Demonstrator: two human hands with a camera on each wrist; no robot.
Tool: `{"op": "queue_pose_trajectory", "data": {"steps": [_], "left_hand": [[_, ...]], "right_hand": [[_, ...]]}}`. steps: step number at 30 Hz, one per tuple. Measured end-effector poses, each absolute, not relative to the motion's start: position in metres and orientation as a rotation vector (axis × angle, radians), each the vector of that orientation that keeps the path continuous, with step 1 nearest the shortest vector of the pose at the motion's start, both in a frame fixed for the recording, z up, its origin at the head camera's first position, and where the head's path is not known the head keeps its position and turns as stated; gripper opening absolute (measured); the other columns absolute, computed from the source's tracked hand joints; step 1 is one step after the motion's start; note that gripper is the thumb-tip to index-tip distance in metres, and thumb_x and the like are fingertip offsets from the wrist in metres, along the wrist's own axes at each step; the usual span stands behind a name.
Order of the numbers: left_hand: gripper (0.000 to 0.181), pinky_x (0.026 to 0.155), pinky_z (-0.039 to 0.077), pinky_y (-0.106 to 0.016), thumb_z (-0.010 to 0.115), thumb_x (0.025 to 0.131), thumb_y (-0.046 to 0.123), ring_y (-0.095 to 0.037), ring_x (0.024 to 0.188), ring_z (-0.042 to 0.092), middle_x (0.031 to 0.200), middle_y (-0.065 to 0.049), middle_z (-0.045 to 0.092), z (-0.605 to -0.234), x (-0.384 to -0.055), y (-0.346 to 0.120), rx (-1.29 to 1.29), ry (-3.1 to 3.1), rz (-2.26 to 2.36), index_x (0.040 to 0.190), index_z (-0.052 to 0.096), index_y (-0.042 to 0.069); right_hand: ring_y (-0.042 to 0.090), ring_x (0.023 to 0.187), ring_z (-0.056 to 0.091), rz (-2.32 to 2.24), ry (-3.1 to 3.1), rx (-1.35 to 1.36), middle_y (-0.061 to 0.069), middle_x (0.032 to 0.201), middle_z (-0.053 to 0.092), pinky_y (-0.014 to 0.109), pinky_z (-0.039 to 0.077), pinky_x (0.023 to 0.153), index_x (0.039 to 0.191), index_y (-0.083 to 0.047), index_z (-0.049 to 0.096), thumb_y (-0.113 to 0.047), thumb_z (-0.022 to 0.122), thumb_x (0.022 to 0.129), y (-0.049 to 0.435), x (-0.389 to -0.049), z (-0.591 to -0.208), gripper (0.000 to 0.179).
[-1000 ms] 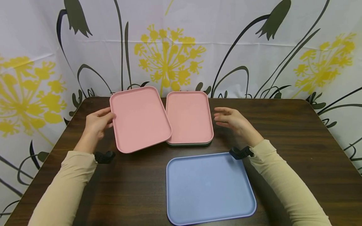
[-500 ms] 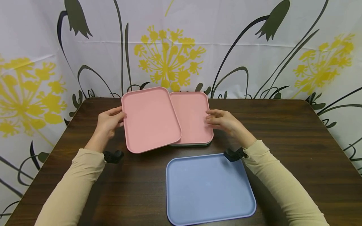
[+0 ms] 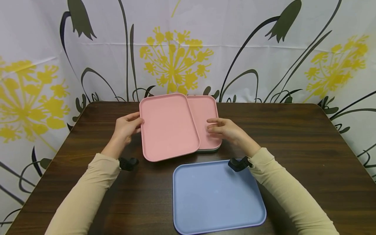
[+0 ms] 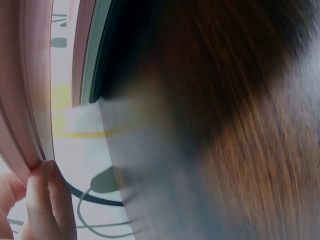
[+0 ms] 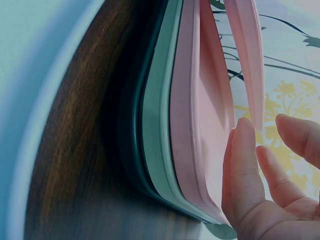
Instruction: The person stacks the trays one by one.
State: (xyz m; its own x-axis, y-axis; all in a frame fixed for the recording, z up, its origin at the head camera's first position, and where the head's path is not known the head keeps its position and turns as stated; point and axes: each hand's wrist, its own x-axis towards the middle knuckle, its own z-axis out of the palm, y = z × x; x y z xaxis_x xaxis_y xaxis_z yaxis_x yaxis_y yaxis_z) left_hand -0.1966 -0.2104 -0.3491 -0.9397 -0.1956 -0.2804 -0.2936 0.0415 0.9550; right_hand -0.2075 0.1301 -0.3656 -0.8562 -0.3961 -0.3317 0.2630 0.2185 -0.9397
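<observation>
My left hand (image 3: 124, 130) pinches the left edge of a pink rectangular tray (image 3: 168, 127), thumb on top and fingers beneath. This tray is raised and slightly tilted, overlapping a second pink tray (image 3: 203, 114). In the right wrist view that second tray tops a stack, with a light green tray (image 5: 154, 130) and a dark green tray (image 5: 131, 145) under it. A gap separates the raised tray from the stack. Over the stack's right side hovers my right hand (image 3: 229, 132), fingers spread and holding nothing, close to the raised tray's right edge.
A larger blue tray (image 3: 218, 195) lies on the dark wooden table (image 3: 308, 156) in front of the stack, partly under my right wrist. Behind the table's far edge hangs a white flower-printed cloth (image 3: 188, 19).
My left hand has carried the raised pink tray rightward, covering more of the stack. The right hand has moved left, from beside the stack to above its right part.
</observation>
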Motion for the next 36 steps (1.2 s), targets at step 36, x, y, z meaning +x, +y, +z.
{"op": "queue_pose_trajectory", "data": {"steps": [36], "left_hand": [[0.050,0.062,0.055,-0.011,0.058,0.090,0.003,0.005,0.064,0.061,0.097,0.002,0.055,-0.352,-0.203,-0.178,-0.475,2.218,2.027,0.139,0.047,-0.001]], "right_hand": [[0.006,0.083,0.062,-1.661,1.918,-0.158,0.021,0.127,0.052,0.022,0.057,0.076,0.148,0.001,0.026,0.006,0.056,0.088,0.121,-0.203,-0.366,0.067]]}}
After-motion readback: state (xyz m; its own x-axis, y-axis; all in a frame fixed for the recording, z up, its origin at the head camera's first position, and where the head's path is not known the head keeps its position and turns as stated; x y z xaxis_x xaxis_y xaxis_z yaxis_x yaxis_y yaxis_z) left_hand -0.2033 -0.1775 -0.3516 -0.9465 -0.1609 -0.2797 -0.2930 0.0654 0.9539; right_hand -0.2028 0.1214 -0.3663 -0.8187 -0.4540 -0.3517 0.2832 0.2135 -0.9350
